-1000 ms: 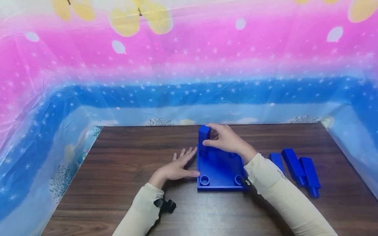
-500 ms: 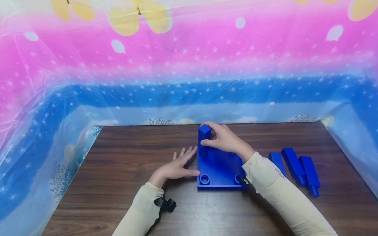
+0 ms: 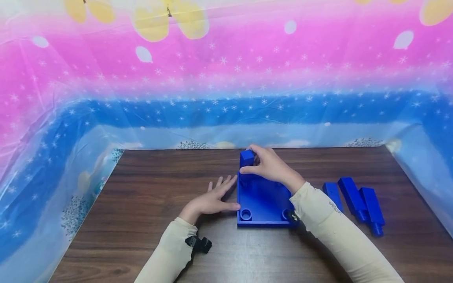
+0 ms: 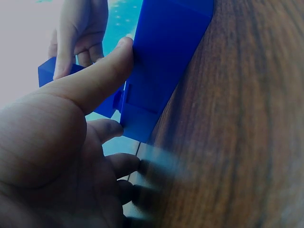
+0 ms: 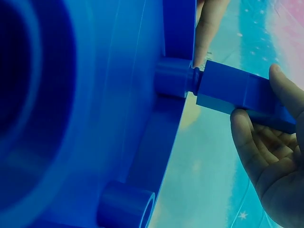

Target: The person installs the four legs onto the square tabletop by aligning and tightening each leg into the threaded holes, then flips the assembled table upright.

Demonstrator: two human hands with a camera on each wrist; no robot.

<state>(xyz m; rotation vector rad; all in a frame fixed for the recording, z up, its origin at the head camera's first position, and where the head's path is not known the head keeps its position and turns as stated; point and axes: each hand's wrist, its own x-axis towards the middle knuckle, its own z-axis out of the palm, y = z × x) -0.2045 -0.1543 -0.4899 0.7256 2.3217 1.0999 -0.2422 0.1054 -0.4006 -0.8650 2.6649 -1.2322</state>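
A square blue tabletop point(image 3: 265, 200) lies with its rimmed side up, round sockets at its corners. Upright at its far left corner stands a blue table leg point(image 3: 246, 158), gripped near the top by my right hand point(image 3: 274, 167) between thumb and fingers. In the right wrist view the threaded end of the leg point(image 5: 225, 88) sits at the mouth of a corner socket point(image 5: 173, 77), with some thread showing. My left hand point(image 3: 210, 200) rests thumb and fingertips against the tabletop's left edge, fingers spread; in the left wrist view its thumb point(image 4: 102, 73) touches the side wall.
To the right, three loose blue legs lie on the wood-grain table point(image 3: 148, 181): a left one point(image 3: 332, 194) partly behind the right sleeve, a middle one point(image 3: 352, 198) and a right one point(image 3: 372, 210). A patterned cloth point(image 3: 226, 78) hangs behind the table.
The leg has turned about its upright axis in my right hand, its top face showing different angles. My left hand has stayed at the tabletop's edge.
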